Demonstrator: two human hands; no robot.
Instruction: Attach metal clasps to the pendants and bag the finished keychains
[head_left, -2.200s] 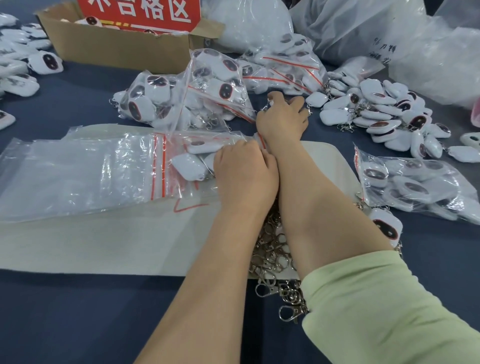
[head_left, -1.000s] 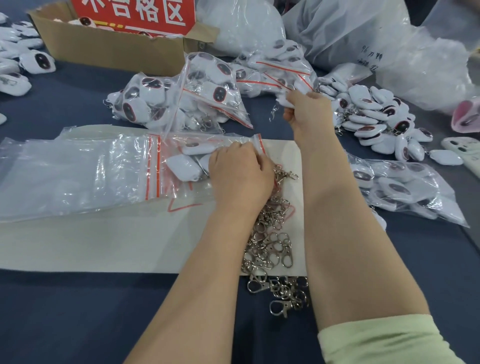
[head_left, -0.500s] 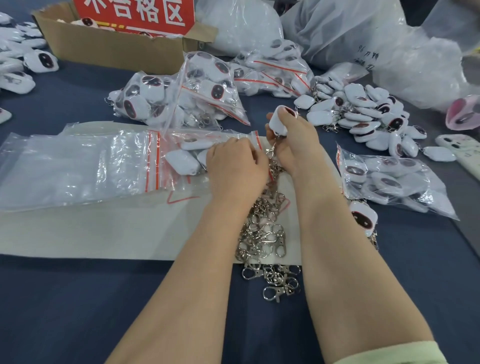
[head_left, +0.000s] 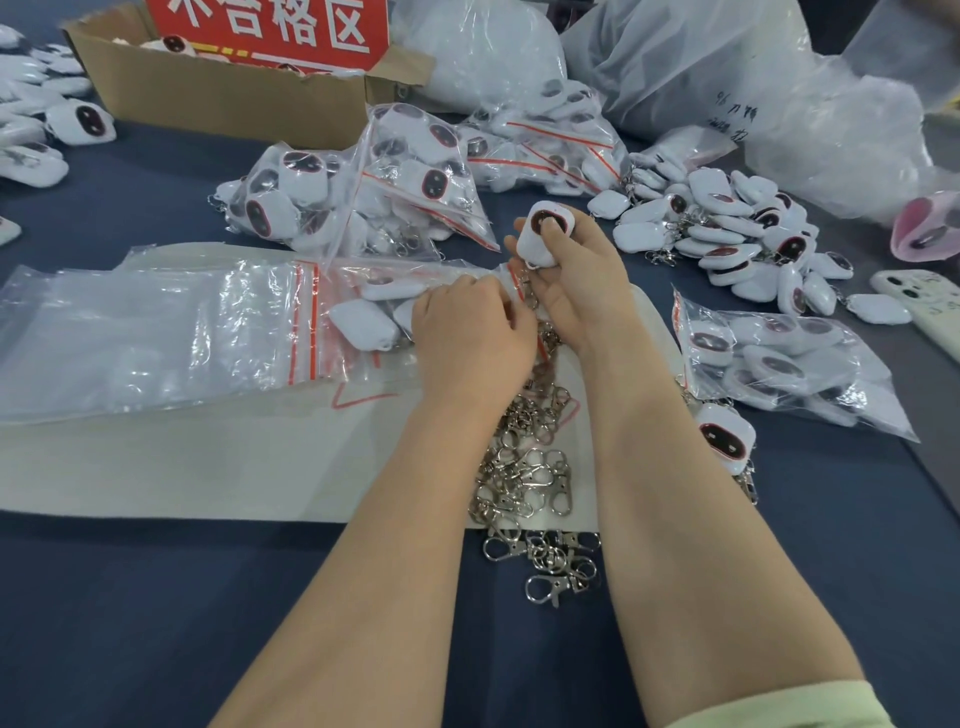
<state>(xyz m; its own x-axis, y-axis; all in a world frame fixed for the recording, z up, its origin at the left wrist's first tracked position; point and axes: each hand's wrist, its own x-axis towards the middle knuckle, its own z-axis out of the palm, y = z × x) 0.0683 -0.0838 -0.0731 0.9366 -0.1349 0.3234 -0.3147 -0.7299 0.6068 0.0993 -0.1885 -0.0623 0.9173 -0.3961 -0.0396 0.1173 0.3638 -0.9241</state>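
My right hand (head_left: 576, 280) grips a white pendant (head_left: 543, 234) with a dark oval face, thumb pressed on its front; a metal clasp hangs below it. My left hand (head_left: 475, 343) lies curled at the mouth of a clear zip bag (head_left: 363, 306) that holds a few white pendants, its fingertips pinching the bag's red-striped edge. A pile of loose metal clasps (head_left: 535, 467) lies between my forearms on a pale mat (head_left: 208, 457).
Filled bags of keychains (head_left: 395, 192) sit behind; another filled bag (head_left: 779, 358) lies right. Loose pendants (head_left: 737, 234) are heaped at the back right. A cardboard box (head_left: 218, 98) with a red sign stands at the back. Empty zip bags (head_left: 145, 332) lie left.
My right hand reached to the loose pendants at the back right, took one and brought it back near my left hand. The left hand stayed at the bag's mouth.
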